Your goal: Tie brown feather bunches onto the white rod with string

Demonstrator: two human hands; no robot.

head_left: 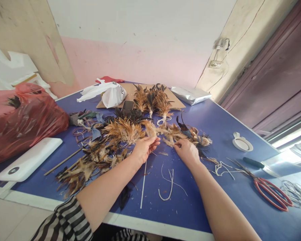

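Note:
My left hand (145,149) is closed, its thumb and fingers pinching a light tan feather (149,129) that stands up above it. To its right, my right hand (187,152) has its fingertips pressed together on a small brown feather (169,140) at the edge of a loose pile. Brown and black feathers (90,160) lie heaped left of my hands, with a golden-brown row (125,130) behind. Several tied feather bundles (163,103) rest farther back on cardboard (177,103). Loose white string (169,190) lies between my forearms.
Red-handled scissors (272,192), a dark-handled knife (256,163) and a tape roll (242,144) lie at the right. A red plastic bag (32,113) and a white power bank (30,159) occupy the left. A white bag (112,94) and a silver packet (190,95) sit at the back.

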